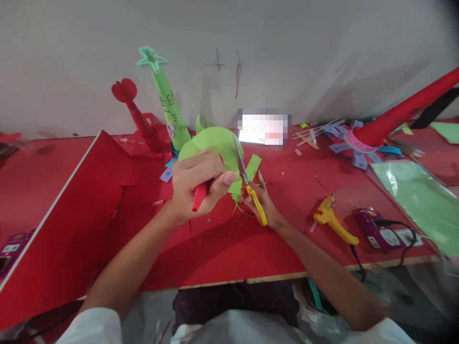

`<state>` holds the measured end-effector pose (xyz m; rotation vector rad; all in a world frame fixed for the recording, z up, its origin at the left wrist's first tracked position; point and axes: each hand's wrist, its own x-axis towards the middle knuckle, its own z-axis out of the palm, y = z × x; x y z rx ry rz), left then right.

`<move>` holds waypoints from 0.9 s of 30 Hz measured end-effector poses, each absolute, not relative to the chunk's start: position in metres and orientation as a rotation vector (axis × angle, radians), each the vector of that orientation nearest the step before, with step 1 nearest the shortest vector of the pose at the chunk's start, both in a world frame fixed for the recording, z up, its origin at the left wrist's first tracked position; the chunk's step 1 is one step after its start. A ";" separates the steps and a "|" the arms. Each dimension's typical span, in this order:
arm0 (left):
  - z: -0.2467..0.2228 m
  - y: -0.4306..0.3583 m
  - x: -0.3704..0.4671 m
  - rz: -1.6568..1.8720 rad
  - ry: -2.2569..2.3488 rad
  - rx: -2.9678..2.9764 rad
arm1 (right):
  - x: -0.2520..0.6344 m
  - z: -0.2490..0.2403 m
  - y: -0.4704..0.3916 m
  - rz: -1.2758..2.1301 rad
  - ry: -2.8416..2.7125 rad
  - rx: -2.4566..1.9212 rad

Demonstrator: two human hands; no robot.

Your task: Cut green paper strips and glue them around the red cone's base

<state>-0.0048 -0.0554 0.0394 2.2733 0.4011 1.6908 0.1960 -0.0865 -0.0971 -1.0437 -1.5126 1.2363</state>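
Note:
My left hand (195, 179) is closed around a narrow red paper tube (200, 195), whose end sticks out below my fingers. A round piece of light green paper (211, 138) sits just beyond that hand; whether it is joined to the tube is hidden. My right hand (267, 205) grips yellow-handled scissors (256, 203), their blades pointing up and away at the right edge of the green paper. Notched green paper strips (254, 167) show beside the blades. To the left stands a green paper cone (170, 107) topped with a star outline.
A yellow glue gun (335, 220) lies at right beside a purple power socket (380, 231). A large red board (71, 215) leans at left. Red paper cones, a lit screen (263, 128) and a plastic-wrapped green pack (419, 200) are on the red table (236, 248).

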 end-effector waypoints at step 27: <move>0.056 -0.047 -0.022 1.498 0.304 2.453 | 0.199 -0.088 -0.091 1.332 -1.594 -1.015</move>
